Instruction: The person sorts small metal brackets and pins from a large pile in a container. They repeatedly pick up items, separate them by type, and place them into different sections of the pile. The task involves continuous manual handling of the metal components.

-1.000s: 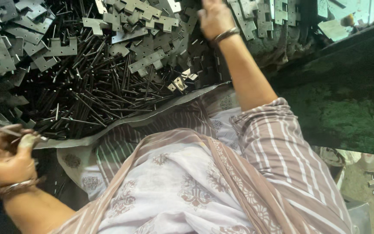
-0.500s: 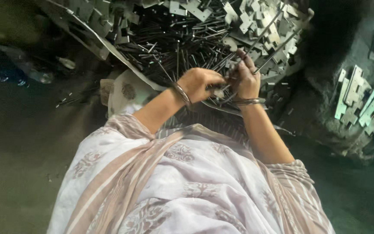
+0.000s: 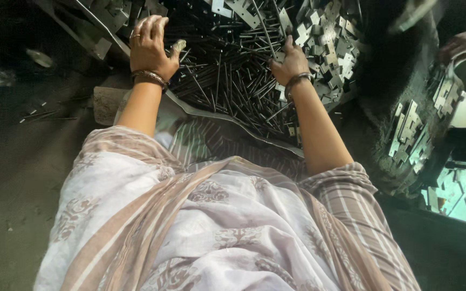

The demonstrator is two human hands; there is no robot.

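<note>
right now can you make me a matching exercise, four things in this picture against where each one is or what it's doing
Things:
1. left hand
2. right hand
3. pile of thin dark rods
4. flat cut metal plates

Places or states:
A. heaped in the middle, between the two hands
B. at the left edge of the pile, fingers spread
C. piled to the right of the rods
D. reaching into the rods, holding one long rod

Pairs: 1-B, 2-D, 3-A, 4-C
</note>
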